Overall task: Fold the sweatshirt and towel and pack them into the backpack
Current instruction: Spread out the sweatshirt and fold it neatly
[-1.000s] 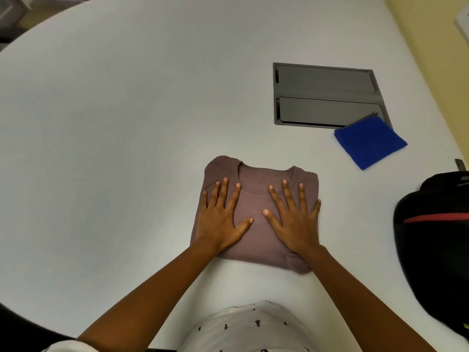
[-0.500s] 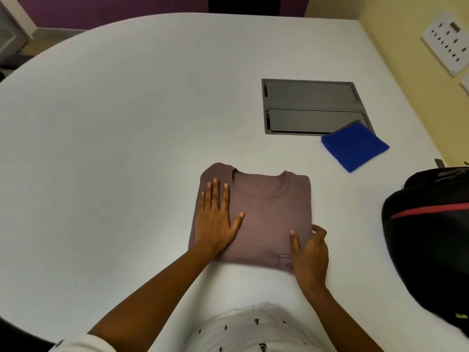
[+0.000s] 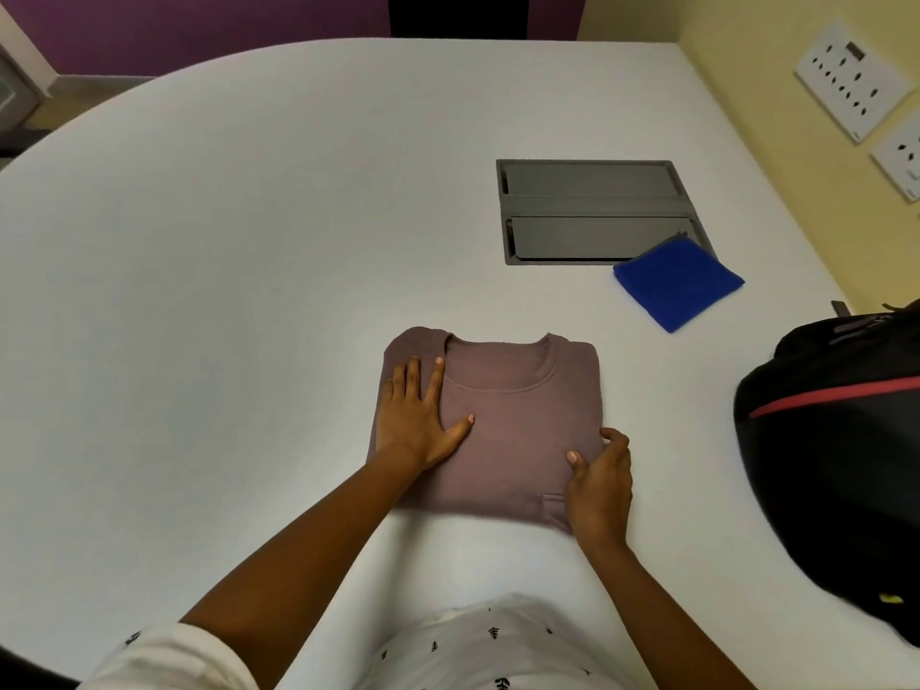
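Note:
A mauve sweatshirt [image 3: 517, 415] lies folded into a neat rectangle on the white table [image 3: 224, 291], collar facing away from me. My left hand [image 3: 415, 415] rests flat on its left side with fingers straight. At the near right corner my right hand [image 3: 600, 483] curls round the edge, thumb on top and fingers tucked at the side. A folded blue towel [image 3: 679, 283] lies to the far right. The black backpack [image 3: 836, 440] with a red stripe sits at the right edge, partly cut off.
A grey recessed cable hatch [image 3: 587, 211] is set into the table behind the towel, which overlaps its near right corner. White socket plates [image 3: 854, 77] hang on the yellow wall at right. The table's curved far edge meets a purple wall.
My right hand slid from flat on the sweatshirt's middle to its near right corner and curled round the edge. The left hand shifted slightly left. The view tilted up.

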`<state>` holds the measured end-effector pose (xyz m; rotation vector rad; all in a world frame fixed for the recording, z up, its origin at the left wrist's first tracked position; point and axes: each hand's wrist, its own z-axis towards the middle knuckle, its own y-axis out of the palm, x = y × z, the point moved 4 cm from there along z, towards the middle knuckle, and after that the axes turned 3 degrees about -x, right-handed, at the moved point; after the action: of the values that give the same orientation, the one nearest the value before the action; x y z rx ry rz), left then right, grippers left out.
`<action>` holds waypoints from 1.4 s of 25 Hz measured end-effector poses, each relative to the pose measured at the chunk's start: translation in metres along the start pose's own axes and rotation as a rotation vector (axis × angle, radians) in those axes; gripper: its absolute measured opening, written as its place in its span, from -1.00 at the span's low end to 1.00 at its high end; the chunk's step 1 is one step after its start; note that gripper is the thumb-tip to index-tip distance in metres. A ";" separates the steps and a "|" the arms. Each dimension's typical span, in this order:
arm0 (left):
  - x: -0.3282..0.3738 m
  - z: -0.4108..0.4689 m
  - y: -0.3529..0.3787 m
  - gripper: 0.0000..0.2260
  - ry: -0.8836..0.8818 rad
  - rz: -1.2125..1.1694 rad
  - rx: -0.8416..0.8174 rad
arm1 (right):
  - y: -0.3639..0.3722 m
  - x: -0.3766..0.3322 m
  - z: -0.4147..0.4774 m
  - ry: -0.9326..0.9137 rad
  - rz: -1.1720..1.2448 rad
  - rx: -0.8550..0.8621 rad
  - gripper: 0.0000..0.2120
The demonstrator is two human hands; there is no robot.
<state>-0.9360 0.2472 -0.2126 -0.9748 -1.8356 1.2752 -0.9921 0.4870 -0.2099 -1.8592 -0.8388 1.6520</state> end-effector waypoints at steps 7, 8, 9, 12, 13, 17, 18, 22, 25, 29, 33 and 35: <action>-0.002 -0.008 0.007 -0.20 0.046 -0.016 0.165 | 0.022 -0.039 -0.024 -0.578 -0.511 -0.034 -0.47; -0.002 -0.008 0.008 -0.21 0.047 -0.016 0.171 | 0.025 -0.033 -0.025 -0.610 -0.546 -0.070 -0.46; -0.002 -0.007 0.008 -0.21 0.048 -0.016 0.181 | 0.027 -0.023 -0.026 -0.626 -0.578 -0.104 -0.44; -0.002 -0.007 0.009 -0.22 0.056 -0.025 0.209 | 0.025 -0.003 -0.036 -0.654 -0.652 -0.147 -0.38; -0.001 -0.006 0.010 -0.22 0.056 -0.029 0.215 | 0.024 -0.002 -0.038 -0.652 -0.660 -0.153 -0.37; 0.000 -0.005 0.009 -0.22 0.063 -0.039 0.219 | 0.023 -0.006 -0.032 -0.649 -0.670 -0.188 -0.37; 0.002 -0.006 0.006 -0.21 0.053 -0.070 0.223 | 0.020 -0.006 -0.030 -0.665 -0.614 -0.200 -0.38; 0.034 -0.014 -0.007 -0.33 0.167 -0.230 0.316 | -0.006 -0.013 -0.003 -0.648 -0.187 -0.143 -0.50; 0.079 -0.010 -0.002 -0.47 0.406 -0.283 0.282 | -0.023 -0.019 0.047 -0.587 -0.151 -0.036 -0.57; 0.105 0.023 0.008 -0.48 0.521 -0.173 0.213 | -0.033 -0.027 0.129 -0.618 -0.270 -0.020 -0.64; 0.103 0.040 0.018 -0.49 0.478 -0.094 0.197 | -0.032 -0.031 0.218 -0.581 -0.531 -0.059 -0.55; 0.103 0.041 0.022 -0.50 0.472 -0.088 0.206 | -0.034 -0.023 0.258 -0.400 -0.613 -0.145 -0.47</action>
<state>-1.0162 0.3240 -0.2324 -0.9706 -1.3427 1.0469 -1.2530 0.4862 -0.2031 -1.1729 -1.5457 1.5894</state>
